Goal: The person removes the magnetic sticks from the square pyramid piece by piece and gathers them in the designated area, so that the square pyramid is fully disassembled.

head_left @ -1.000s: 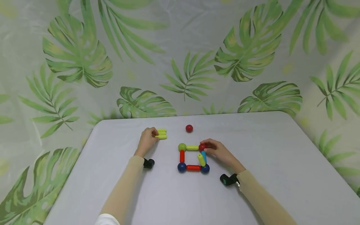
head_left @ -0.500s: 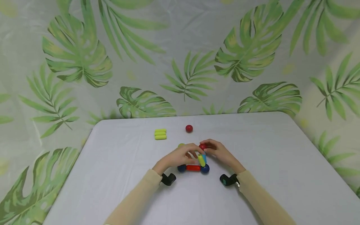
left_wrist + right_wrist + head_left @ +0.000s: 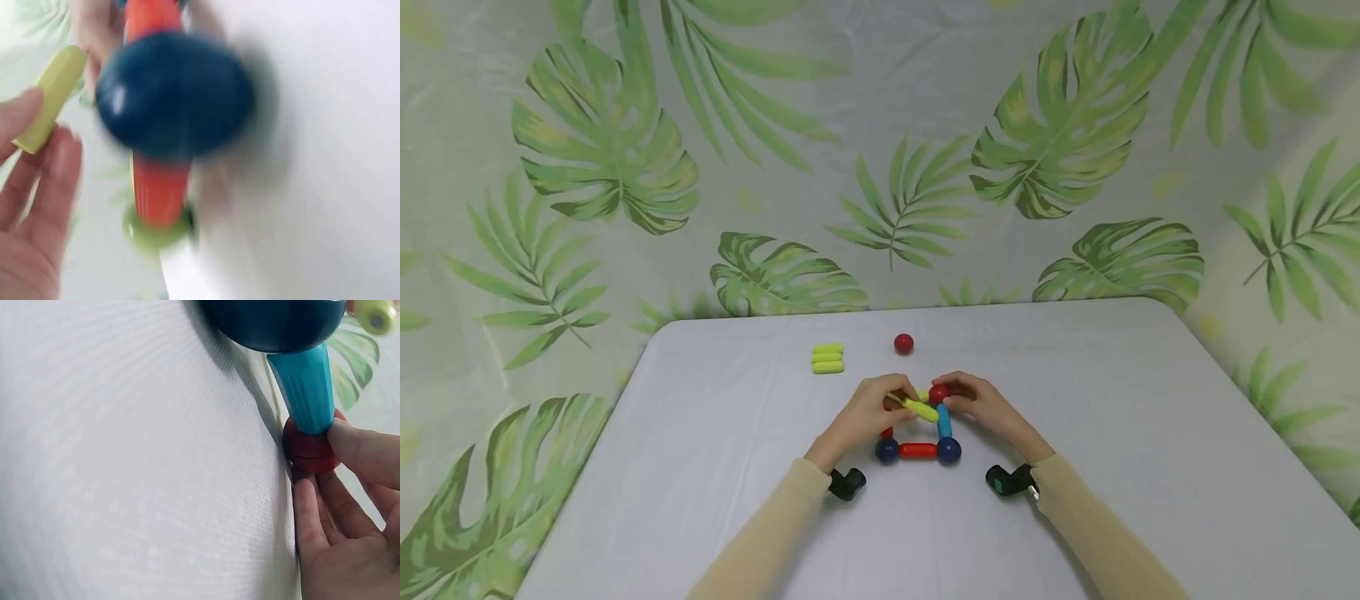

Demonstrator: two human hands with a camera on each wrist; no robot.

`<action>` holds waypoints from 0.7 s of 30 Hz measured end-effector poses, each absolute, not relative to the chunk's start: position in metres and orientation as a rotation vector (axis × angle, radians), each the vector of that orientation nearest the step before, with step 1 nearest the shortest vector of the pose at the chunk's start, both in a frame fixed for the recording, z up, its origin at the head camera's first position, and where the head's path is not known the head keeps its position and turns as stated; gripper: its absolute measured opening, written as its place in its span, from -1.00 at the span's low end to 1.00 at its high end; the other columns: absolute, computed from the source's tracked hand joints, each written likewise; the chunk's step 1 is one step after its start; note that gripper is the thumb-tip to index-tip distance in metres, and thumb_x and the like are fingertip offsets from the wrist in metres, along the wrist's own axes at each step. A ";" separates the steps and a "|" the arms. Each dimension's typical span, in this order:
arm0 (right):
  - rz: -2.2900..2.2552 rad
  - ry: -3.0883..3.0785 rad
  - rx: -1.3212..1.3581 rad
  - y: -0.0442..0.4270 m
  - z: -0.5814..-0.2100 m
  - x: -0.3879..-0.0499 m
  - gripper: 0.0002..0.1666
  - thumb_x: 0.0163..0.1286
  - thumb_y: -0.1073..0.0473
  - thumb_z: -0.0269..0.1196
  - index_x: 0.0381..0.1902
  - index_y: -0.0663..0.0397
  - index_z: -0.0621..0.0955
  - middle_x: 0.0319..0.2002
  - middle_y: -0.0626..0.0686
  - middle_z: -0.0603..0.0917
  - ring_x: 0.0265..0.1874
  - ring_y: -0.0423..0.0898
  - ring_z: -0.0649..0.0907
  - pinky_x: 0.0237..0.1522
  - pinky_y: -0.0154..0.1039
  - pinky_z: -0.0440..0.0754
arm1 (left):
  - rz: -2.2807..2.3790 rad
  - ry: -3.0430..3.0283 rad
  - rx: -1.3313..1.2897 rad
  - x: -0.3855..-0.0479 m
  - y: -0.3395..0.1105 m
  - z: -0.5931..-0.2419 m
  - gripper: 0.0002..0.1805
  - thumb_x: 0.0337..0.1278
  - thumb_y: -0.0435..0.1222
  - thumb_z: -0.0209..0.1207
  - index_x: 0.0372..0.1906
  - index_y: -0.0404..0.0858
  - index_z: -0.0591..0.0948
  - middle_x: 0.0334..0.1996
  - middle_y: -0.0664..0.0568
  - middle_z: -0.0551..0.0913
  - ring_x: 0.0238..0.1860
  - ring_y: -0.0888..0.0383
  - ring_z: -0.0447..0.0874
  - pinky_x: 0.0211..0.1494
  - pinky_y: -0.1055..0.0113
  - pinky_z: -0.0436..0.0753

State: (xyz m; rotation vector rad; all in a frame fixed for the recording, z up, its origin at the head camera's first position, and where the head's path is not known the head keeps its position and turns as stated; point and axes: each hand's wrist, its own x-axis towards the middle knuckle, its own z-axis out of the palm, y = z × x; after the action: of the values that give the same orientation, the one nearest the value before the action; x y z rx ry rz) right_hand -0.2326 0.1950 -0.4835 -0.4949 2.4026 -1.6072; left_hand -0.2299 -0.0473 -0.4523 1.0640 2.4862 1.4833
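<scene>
In the head view, a square frame [image 3: 917, 451] of sticks and balls is lying on a white table [image 3: 1075, 367], and 12 o'clock here is pointing away from the person, with the frame as the clock's centre. On the 9 o'clock side, the left hand [image 3: 867, 410] is pinching a yellow stick [image 3: 922, 410], leaving only the stick's thickness between thumb and fingers; the stick's free end is pointing toward 4 o'clock. The right hand [image 3: 988, 407] is gripping the frame's red ball [image 3: 938, 395] at 1 o'clock, its fingers bending round it. A blue stick [image 3: 944, 423] is linking that ball to a navy ball [image 3: 949, 451] at 4 o'clock, and another navy ball [image 3: 887, 451] is sitting at 8 o'clock. 3 yellow sticks [image 3: 827, 357] are lying side by side at 10 o'clock, and a spare red ball [image 3: 904, 343] is resting at 12 o'clock, apart from the frame. In the left wrist view, the pinched stick is slanting toward 1 o'clock, and a blurred green ball [image 3: 153, 236] is showing at 6 o'clock, below a red stick [image 3: 161, 194]. In the right wrist view, thumb and fingertips are holding the red ball, while the blue stick is extending from it toward 12 o'clock.
</scene>
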 end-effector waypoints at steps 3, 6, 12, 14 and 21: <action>-1.604 2.400 -0.474 0.193 -0.484 -0.232 -0.59 0.42 0.29 0.14 0.21 0.19 0.47 0.12 0.18 0.52 0.10 0.10 0.49 0.16 0.00 0.44 | 1.577 2.618 0.832 -0.239 -0.073 -0.455 -0.83 0.02 -0.45 0.34 -0.26 -0.28 0.62 -0.27 0.00 0.65 -0.21 0.09 0.61 -0.13 0.26 0.62; -1.616 2.397 -0.463 0.192 -0.485 -0.231 -0.60 0.42 0.30 0.14 0.20 0.21 0.48 0.11 0.19 0.53 0.09 0.11 0.49 0.16 0.02 0.43 | 1.617 2.786 0.526 -0.252 -0.100 -0.462 -0.81 -0.08 -0.50 0.37 -0.30 -0.33 0.64 -0.31 -0.07 0.61 -0.24 0.02 0.61 -0.15 0.24 0.62; -1.615 2.396 -0.438 0.194 -0.486 -0.233 -0.60 0.42 0.30 0.14 0.20 0.20 0.49 0.12 0.18 0.52 0.09 0.10 0.49 0.17 -0.01 0.44 | 1.453 2.901 0.185 -0.270 -0.129 -0.469 -0.80 -0.10 -0.51 0.38 -0.32 -0.36 0.61 -0.36 -0.09 0.53 -0.29 0.00 0.56 -0.19 0.21 0.54; -1.612 2.402 -0.457 0.194 -0.487 -0.233 -0.59 0.42 0.29 0.14 0.20 0.22 0.48 0.13 0.20 0.52 0.10 0.11 0.49 0.17 -0.01 0.44 | 1.414 2.910 0.169 -0.274 -0.132 -0.470 -0.80 -0.09 -0.50 0.37 -0.32 -0.36 0.59 -0.38 -0.09 0.55 -0.31 0.01 0.54 -0.21 0.20 0.52; -1.609 2.424 -0.486 0.194 -0.486 -0.231 -0.57 0.42 0.25 0.16 0.21 0.23 0.47 0.14 0.23 0.50 0.12 0.15 0.47 0.17 -0.02 0.44 | 1.304 2.957 0.129 -0.284 -0.139 -0.471 -0.80 -0.05 -0.47 0.36 -0.36 -0.36 0.54 -0.44 -0.07 0.55 -0.36 0.03 0.50 -0.25 0.22 0.49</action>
State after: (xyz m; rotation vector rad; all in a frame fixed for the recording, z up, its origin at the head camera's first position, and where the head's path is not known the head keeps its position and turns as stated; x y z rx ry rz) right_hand -0.2311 0.1937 -0.4857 -0.4858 2.4239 -1.6088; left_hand -0.2842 -0.1391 -0.4707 0.1294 2.9571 1.3040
